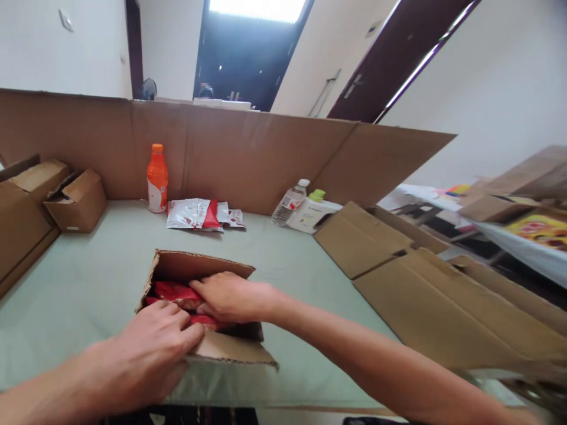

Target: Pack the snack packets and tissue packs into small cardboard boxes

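An open cardboard box [228, 347] sits near the front of the table with its flaps up. Inside it lie red packets [170, 290], partly covered by my hands. My left hand [157, 342] reaches over the near left side of the box, fingers curled down onto a red packet, the fingertips hidden. From the right, my right hand [234, 298] dips into the box, thumb and fingers closed on the red packaging. How many packets are under my hands I cannot tell.
Behind the box stand an orange bottle [157, 180], silver-and-red pouches [192, 213], a clear bottle [290, 203] and a white container with a green cap [312, 213]. Cardboard boxes flank the table, left [77, 203] and right [438, 301]. A cardboard screen [230, 156] closes the back.
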Demonstrator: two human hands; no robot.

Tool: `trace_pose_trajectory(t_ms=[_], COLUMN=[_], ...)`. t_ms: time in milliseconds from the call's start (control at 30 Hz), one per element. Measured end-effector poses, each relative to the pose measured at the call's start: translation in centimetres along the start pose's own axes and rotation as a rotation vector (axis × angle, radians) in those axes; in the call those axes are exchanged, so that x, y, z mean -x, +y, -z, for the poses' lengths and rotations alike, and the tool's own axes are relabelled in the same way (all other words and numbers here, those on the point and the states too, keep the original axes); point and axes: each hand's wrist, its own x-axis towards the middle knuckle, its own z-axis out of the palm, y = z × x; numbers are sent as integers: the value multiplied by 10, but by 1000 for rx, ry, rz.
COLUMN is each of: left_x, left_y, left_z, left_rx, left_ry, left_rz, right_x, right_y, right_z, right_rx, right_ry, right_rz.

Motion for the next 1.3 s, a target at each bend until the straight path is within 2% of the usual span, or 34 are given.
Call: trace_pose_trajectory(t_ms=[33, 100, 200, 267, 367, 500, 567, 700, 767, 833, 900, 967, 1067, 1133, 1200, 1300], left_x=[9, 33, 69, 82, 76, 43, 30, 21, 22, 23, 24, 22, 16, 14, 18, 39], left_y=[-1, -9, -32, -46, -59, -64, -65, -65, -64, -66, -71, -79, -92, -97, -96, -86], left_z=[4, 9, 3, -10, -32, -38, -34, -33, -38, -44, -46, -45, -44, -46, -51, -60], left_rx=[-15, -47, -44, -3, 101, 180, 147, 37, 1, -23, -23, 23, 175, 272, 293, 185], left_ry=[58, 244, 501, 556, 533, 561, 596, 623, 650, 666, 632, 544, 333, 241, 242, 318], left_rz=[-14, 0, 235, 371, 421, 312, 314, 365, 394, 402, 353, 280, 170, 100, 63, 108], right_x=[10, 38, 84, 100, 97, 75, 71, 74, 75, 75, 75, 74, 77, 78, 75, 50], right_y=[5, 17, 33, 39, 40, 38, 40, 51, 55, 54, 51, 45, 38, 38, 42, 52], right_z=[1, 1, -11, -28, -59, -87, -92, -87, -84, -87, -99, -118, -151, -167, -175, -170], right_rx=[-43, -164, -337, -418, -528, -640, -650, -581, -556, -509, -423, -334, -296, -342, -396, -443], right_ry=[88, 380, 853, 983, 918, 754, 797, 1077, 1041, 873, 742, 747, 862, 910, 908, 858], right_rz=[2, 5, -45, -119, -188, -85, -72, -213, -174, -36, 84, 116, -3, -117, -160, -101])
